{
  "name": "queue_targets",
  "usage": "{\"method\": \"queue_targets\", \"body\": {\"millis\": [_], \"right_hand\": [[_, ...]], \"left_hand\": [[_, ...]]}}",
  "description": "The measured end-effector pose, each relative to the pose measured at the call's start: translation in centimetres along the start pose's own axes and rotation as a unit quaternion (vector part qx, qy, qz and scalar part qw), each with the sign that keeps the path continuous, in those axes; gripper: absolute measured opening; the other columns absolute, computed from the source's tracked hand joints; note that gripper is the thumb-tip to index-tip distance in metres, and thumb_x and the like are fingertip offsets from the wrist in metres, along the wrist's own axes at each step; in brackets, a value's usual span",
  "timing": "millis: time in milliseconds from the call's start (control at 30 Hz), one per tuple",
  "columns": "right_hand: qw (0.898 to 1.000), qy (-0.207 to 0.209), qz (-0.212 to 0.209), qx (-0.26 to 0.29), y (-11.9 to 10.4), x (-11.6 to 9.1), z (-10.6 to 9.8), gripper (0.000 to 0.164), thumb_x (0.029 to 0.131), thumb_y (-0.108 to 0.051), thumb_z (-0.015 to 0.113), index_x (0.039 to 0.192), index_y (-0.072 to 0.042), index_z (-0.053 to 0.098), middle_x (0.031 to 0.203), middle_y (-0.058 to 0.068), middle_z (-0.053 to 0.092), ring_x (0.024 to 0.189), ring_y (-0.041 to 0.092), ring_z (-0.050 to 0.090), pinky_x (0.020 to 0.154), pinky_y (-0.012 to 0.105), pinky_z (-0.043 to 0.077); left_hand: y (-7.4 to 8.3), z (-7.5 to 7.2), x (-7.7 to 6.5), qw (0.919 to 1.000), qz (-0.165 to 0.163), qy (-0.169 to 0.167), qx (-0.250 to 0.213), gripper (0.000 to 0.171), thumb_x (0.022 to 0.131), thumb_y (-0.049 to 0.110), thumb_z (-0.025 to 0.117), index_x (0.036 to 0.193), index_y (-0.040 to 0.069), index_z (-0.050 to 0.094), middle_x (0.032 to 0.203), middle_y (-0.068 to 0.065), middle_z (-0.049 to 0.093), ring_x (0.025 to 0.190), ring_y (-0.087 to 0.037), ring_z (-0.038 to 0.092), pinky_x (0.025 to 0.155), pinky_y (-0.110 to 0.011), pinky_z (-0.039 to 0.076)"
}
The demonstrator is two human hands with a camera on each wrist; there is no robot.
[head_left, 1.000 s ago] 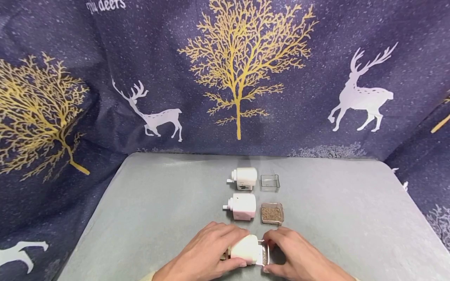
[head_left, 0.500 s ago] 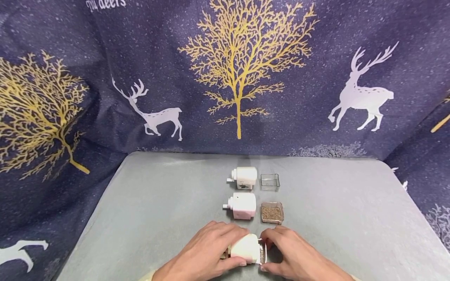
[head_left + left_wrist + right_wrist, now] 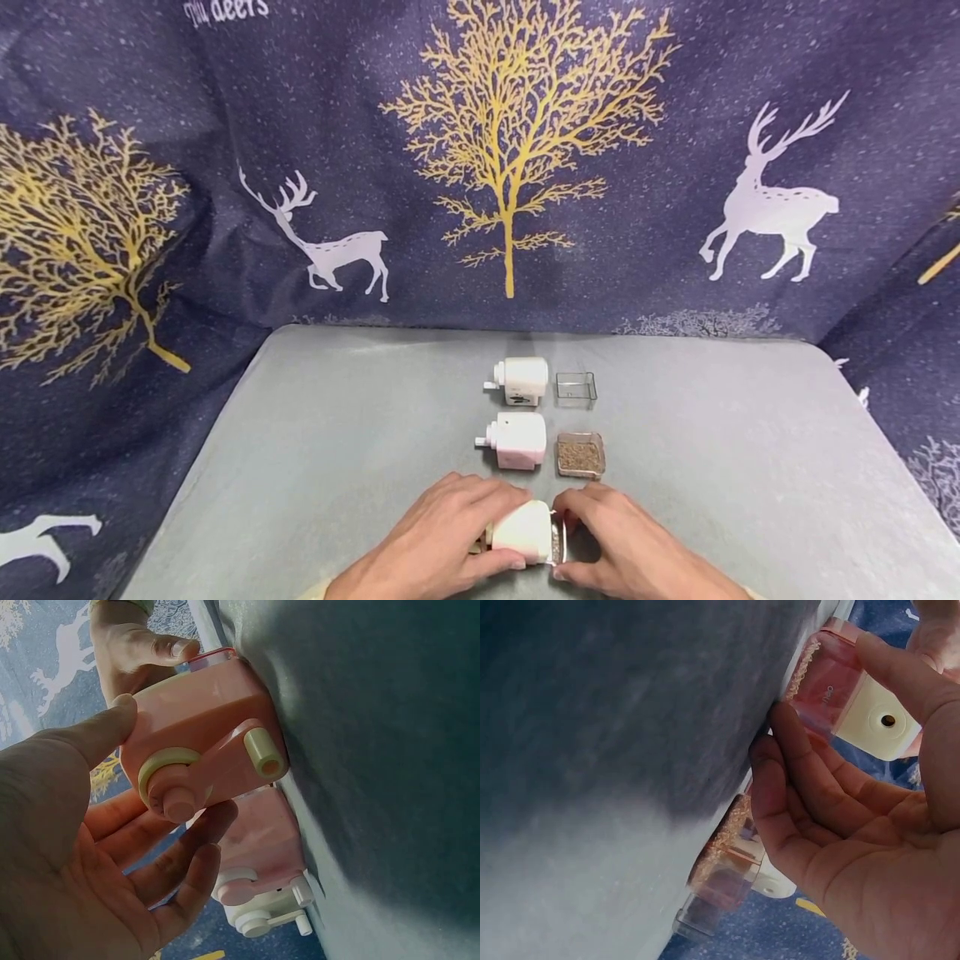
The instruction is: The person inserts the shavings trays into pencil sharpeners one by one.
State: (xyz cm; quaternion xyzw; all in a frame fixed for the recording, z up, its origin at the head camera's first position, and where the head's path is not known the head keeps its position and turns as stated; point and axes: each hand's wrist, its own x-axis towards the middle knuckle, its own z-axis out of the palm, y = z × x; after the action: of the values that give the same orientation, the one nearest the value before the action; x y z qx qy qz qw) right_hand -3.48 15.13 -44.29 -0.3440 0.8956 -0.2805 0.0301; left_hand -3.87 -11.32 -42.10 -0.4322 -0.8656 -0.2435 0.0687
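On the bench (image 3: 360, 417), midway between left and right edges, the near sharpener (image 3: 522, 532) is set farthest from the far edge. It is gripped by the left hand (image 3: 450, 533) — thumb along one side, fingers along the other, opened to the width of the body. Its crank (image 3: 232, 754) is turned toward the bench's left edge. At its opposite end the near tray (image 3: 829, 690), see-through and pink-tinted in the right wrist view, is partly seated, a strip projecting toward the right edge; shavings are seen inside. That tray is pinched across its width by the right hand (image 3: 622, 533), thumb and fingertips at opposite sides, fingers bent.

Toward the far edge, in line: the middle sharpener (image 3: 521, 440), pinkish-white; then the far sharpener (image 3: 526, 379), white, dark print on its front. To the right of each a tray is laid, well clear of contact — the middle tray (image 3: 581, 475) filled with shavings, the far tray (image 3: 576, 400) see-through. Beyond the far edge, dark blue cloth (image 3: 337, 83) is hung, printed with deer and trees.
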Motion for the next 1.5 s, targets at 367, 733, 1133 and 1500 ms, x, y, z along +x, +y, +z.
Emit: {"method": "queue_targets", "body": {"millis": [367, 733, 1133, 1500], "right_hand": [[1.0, -0.005, 0.0, 0.0, -0.1, 0.3, 0.1, 0.042, 0.075, -0.047, 0.079, 0.107, -0.026, 0.063, 0.09, -0.017, 0.056, 0.078, 0.001, 0.053, 0.066, 0.022, 0.051], [1.0, -0.001, -0.018, 0.007, -0.4, 0.7, 0.2, 0.038, 0.074, -0.042, 0.081, 0.104, -0.028, 0.062, 0.087, -0.02, 0.053, 0.077, 0.002, 0.052, 0.063, 0.019, 0.047], [0.999, 0.0, -0.031, 0.021, -0.4, 1.0, 0.3, 0.04, 0.075, -0.041, 0.081, 0.108, -0.031, 0.06, 0.09, -0.021, 0.053, 0.077, 0.002, 0.053, 0.064, 0.019, 0.046], [0.998, 0.014, -0.056, 0.019, -0.4, 1.5, 0.7, 0.044, 0.073, -0.037, 0.083, 0.11, -0.033, 0.06, 0.096, -0.022, 0.055, 0.082, 0.002, 0.054, 0.068, 0.021, 0.048]], "left_hand": [[-0.1, 0.1, -0.1, 1.0, 0.0, 0.002, 0.004, 0.051, 0.089, 0.054, 0.062, 0.131, 0.025, 0.057, 0.118, 0.02, 0.058, 0.101, 0.001, 0.052, 0.088, -0.03, 0.047], [-0.2, 0.1, -0.2, 1.0, 0.003, 0.002, 0.004, 0.051, 0.088, 0.053, 0.064, 0.13, 0.025, 0.057, 0.118, 0.019, 0.058, 0.101, 0.002, 0.052, 0.088, -0.03, 0.047], [-0.2, 0.2, -0.1, 1.0, 0.002, -0.001, 0.001, 0.05, 0.088, 0.053, 0.064, 0.129, 0.026, 0.058, 0.118, 0.019, 0.058, 0.1, 0.002, 0.052, 0.086, -0.029, 0.047], [-0.2, 0.2, -0.1, 1.0, 0.008, 0.003, 0.002, 0.05, 0.089, 0.055, 0.062, 0.129, 0.026, 0.058, 0.119, 0.019, 0.058, 0.101, 0.003, 0.051, 0.086, -0.028, 0.046]]}}
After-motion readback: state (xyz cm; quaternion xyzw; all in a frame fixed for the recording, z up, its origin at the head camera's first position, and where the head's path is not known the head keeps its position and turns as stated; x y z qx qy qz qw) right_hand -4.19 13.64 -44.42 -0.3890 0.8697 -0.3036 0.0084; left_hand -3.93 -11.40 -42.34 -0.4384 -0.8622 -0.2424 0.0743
